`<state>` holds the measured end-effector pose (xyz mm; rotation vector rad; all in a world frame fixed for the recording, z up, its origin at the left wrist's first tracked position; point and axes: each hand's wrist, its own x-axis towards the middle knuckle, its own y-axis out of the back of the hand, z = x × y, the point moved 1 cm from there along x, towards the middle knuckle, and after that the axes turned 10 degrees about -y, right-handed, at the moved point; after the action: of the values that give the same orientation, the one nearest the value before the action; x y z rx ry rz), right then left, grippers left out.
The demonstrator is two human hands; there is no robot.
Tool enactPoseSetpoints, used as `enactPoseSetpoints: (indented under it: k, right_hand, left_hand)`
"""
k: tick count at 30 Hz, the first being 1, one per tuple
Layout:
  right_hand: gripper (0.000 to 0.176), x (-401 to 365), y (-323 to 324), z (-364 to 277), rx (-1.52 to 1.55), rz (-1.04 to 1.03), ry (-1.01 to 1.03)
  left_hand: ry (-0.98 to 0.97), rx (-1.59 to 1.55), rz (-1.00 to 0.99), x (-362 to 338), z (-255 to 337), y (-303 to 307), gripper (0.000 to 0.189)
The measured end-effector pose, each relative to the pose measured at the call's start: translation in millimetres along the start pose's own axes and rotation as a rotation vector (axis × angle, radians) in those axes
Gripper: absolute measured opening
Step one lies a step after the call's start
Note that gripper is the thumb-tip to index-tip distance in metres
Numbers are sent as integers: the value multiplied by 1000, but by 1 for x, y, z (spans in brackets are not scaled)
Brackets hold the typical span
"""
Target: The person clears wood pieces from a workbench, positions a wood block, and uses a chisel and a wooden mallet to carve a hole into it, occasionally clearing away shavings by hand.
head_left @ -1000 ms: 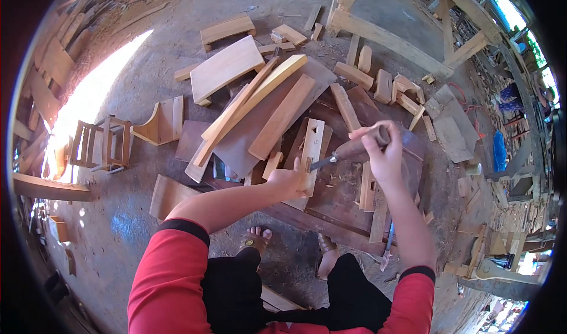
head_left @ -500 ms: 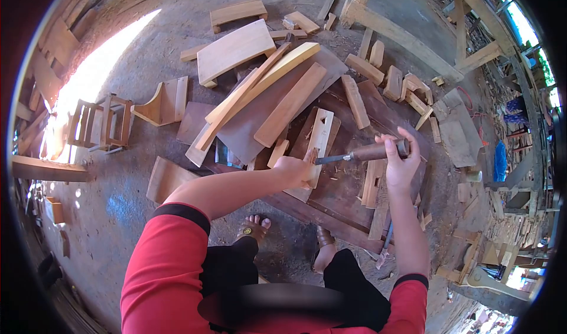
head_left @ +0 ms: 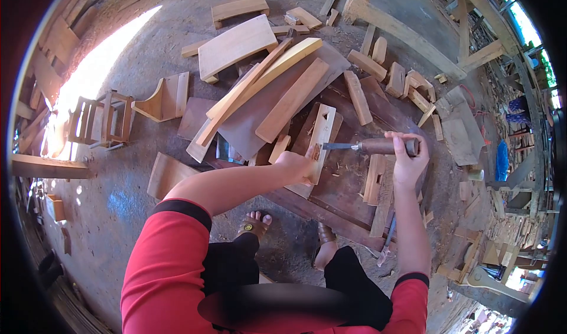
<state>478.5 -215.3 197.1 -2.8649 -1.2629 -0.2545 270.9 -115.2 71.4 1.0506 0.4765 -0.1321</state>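
Two hands: L hand (head_left: 295, 167) grips near end of pale notched wooden slat (head_left: 323, 132) lying on dark brown board (head_left: 348, 201), R hand (head_left: 407, 160) closed round brown-handled steel chisel (head_left: 384, 147); slat looks stiff, light, best pinned there.

A pale wooden slat (head_left: 323, 134), notched near its far end, is held on a dark board (head_left: 348, 199) by the left hand (head_left: 293, 167). A wooden-handled chisel (head_left: 369, 147) is held level, blade tip at the slat's edge.
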Motion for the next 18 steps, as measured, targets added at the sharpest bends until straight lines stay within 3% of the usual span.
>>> enactPoseSetpoints:
  k: [18]
  right_hand:
    - [23, -10, -6, 6, -251, -104, 111]
  left_hand:
    - [13, 22, -22, 2, -1, -2, 113]
